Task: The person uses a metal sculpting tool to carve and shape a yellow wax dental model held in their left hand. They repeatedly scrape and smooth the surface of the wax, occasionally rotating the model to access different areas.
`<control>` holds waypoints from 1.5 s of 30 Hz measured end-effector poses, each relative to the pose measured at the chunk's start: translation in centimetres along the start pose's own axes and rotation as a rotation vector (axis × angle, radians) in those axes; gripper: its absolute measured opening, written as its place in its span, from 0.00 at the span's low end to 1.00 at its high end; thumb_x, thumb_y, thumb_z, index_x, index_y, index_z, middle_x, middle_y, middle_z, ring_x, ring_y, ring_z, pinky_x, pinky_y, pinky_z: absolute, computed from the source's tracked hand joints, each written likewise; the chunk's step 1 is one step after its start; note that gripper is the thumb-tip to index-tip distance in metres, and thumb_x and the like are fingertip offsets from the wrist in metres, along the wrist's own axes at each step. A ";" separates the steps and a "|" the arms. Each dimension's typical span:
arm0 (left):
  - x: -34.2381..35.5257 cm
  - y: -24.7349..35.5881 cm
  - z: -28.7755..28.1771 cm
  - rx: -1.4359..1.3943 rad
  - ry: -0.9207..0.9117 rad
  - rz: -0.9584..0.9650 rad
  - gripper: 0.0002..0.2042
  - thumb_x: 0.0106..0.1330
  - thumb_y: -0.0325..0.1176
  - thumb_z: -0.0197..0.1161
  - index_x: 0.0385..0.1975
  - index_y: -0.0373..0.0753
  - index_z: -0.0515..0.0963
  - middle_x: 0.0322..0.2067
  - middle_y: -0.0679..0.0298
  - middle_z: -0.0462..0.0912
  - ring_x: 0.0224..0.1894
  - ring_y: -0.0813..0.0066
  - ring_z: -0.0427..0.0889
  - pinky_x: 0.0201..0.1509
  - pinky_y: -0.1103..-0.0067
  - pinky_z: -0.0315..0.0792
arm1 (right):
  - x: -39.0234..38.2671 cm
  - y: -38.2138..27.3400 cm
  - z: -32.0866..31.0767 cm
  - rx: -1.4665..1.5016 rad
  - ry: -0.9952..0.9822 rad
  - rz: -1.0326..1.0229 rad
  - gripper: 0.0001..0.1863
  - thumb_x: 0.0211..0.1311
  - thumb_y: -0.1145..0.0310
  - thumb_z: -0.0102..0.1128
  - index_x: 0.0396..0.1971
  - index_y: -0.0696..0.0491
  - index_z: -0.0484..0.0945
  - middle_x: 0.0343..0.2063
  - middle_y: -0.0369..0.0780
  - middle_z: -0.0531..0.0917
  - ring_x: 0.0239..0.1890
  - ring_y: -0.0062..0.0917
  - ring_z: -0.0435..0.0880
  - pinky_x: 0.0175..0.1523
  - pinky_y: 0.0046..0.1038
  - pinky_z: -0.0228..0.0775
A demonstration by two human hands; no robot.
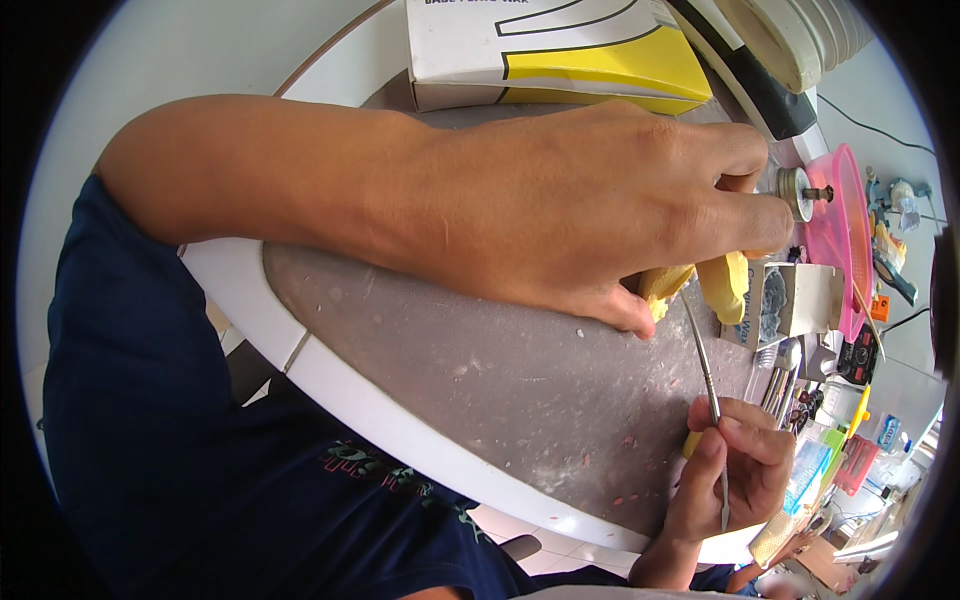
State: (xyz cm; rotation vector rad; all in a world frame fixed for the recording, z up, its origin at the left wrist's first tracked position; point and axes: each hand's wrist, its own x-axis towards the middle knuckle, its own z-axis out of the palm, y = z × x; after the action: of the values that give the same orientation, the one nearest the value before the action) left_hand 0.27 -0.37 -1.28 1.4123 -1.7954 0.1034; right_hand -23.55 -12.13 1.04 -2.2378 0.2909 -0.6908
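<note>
My left hand (pixel 640 200) reaches across the bench from the left, back of the hand upward. Its fingers are bent around a yellow plaster-like dental cast (pixel 722 287), mostly hidden beneath the palm and fingers. In my right hand (pixel 740 465), at the lower right, a thin metal carving tool (pixel 707 375) is pinched between thumb and fingers. The tool's upper tip points at the yellow cast, close to it; whether they touch I cannot tell. Just beyond my left fingertips stands a round metal cap with a short stem (pixel 800 194), perhaps of a spirit lamp.
A white and yellow carton (pixel 560 55) lies behind my left forearm. Past my fingertips are a pink basket (pixel 850 240), a small open box (pixel 808 298) and several metal hand tools (pixel 780 385). Light crumbs dot the grey bench top (pixel 480 370), which has a white rim (pixel 400 430).
</note>
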 end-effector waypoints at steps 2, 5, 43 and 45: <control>0.0 0.0 -0.1 -0.013 -0.010 -0.003 0.31 0.45 0.31 0.75 0.50 0.35 0.70 0.40 0.55 0.70 0.42 0.60 0.78 0.43 0.71 0.76 | 0.1 -0.1 -0.3 -0.013 -0.064 -0.018 0.06 0.60 0.76 0.60 0.33 0.59 0.71 0.28 0.48 0.81 0.28 0.26 0.81 0.36 0.23 0.73; 0.0 0.0 -0.1 -0.023 -0.018 -0.001 0.30 0.45 0.31 0.75 0.50 0.35 0.69 0.40 0.55 0.70 0.42 0.59 0.78 0.42 0.70 0.76 | 0.1 -0.3 -0.3 -0.028 -0.094 -0.021 0.06 0.63 0.75 0.58 0.35 0.59 0.72 0.30 0.49 0.81 0.30 0.24 0.80 0.37 0.21 0.72; 0.1 0.3 -0.7 -0.084 -0.113 -0.023 0.30 0.47 0.29 0.70 0.53 0.31 0.67 0.41 0.52 0.70 0.45 0.56 0.76 0.44 0.68 0.73 | 3.6 -0.3 -2.4 -0.103 0.343 -0.114 0.11 0.67 0.69 0.53 0.44 0.59 0.71 0.31 0.45 0.82 0.30 0.24 0.78 0.35 0.23 0.69; 0.1 0.3 -0.8 -0.079 -0.128 -0.028 0.29 0.47 0.29 0.69 0.52 0.32 0.67 0.42 0.54 0.70 0.46 0.57 0.74 0.47 0.68 0.72 | 4.7 0.1 -2.1 -0.030 0.335 -0.081 0.10 0.66 0.70 0.54 0.43 0.60 0.73 0.33 0.46 0.83 0.31 0.24 0.81 0.36 0.22 0.72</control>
State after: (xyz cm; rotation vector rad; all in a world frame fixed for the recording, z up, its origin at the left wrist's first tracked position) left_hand 0.42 0.11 -0.61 1.4144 -1.8619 -0.0726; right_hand -20.81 -15.39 3.97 -2.1652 0.3775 -1.1136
